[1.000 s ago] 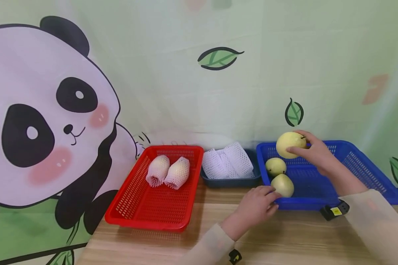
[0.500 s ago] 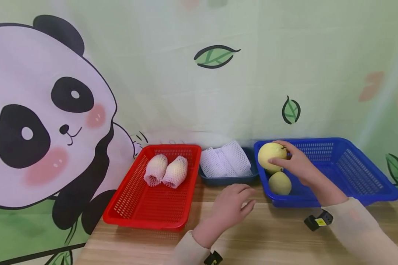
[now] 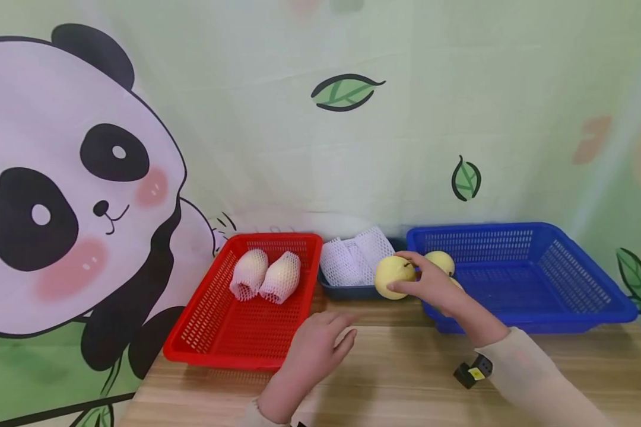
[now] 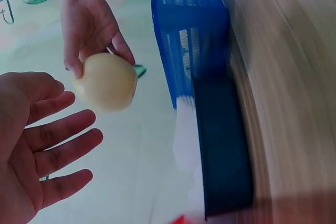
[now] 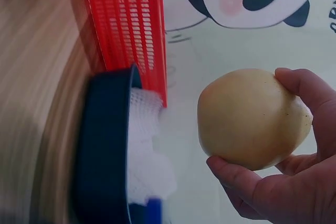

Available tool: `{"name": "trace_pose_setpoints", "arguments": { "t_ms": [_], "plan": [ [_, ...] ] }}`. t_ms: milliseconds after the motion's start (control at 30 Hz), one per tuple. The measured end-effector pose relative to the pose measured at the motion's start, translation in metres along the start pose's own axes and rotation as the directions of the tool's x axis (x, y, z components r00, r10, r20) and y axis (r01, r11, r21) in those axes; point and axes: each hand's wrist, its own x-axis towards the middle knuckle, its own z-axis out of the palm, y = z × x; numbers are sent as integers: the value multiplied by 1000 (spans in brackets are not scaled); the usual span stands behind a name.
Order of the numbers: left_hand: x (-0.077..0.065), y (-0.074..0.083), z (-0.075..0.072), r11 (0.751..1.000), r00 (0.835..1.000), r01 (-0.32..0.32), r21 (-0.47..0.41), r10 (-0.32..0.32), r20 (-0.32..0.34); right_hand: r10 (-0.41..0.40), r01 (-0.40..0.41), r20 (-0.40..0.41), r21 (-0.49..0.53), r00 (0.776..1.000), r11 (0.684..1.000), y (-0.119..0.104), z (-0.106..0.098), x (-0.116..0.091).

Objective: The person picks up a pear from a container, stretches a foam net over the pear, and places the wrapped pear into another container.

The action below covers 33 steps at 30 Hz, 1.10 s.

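A pale yellow pear [image 3: 393,277] is gripped between the thumb and fingers of my right hand [image 3: 430,284], in front of the small dark tray's right end in the head view. The right wrist view shows the same pear [image 5: 249,119] held from one side, off the table. My left hand [image 3: 317,344] hovers over the table by the red basket's right side, fingers extended and holding nothing. In the left wrist view that hand [image 4: 37,145] has its fingers spread, close to the pear [image 4: 107,82]. Two more pears [image 3: 441,261] lie in the blue basket, one mostly behind my right hand.
The red basket [image 3: 246,341] at left holds two pears in white foam nets [image 3: 281,277]. Between the baskets, a dark blue tray [image 3: 352,293] bears several white foam nets [image 3: 347,261]. The blue basket [image 3: 518,326] stands at right. A panda-print cloth [image 3: 246,148] hangs behind.
My right hand has carried the pear left and down, out from over the blue basket. My left hand has let go of that basket's rim and moved left.
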Motion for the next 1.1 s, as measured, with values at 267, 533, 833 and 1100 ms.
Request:
{"name": "trace_pose_setpoints", "arguments": {
  "t_ms": [267, 533, 833, 1100],
  "plan": [
    [-31, -9, -2, 998, 998, 50, 29, -48, -44, -4, 4, 17, -5, 1000, 1000, 6, 29, 3],
    [-39, -9, -5, 997, 997, 76, 27, -76, -25, 33, -34, -7, -108, 999, 994, 23, 57, 8],
    [-41, -13, -6, 996, 997, 77, 48, -75, -29, 65, -64, 1, -130, 998, 989, 44, 75, 13],
    [-46, -14, -5, 993, 994, 111, 38, -111, -3, 97, -94, 19, -141, 995, 986, 53, 83, 11]
  ]
}}
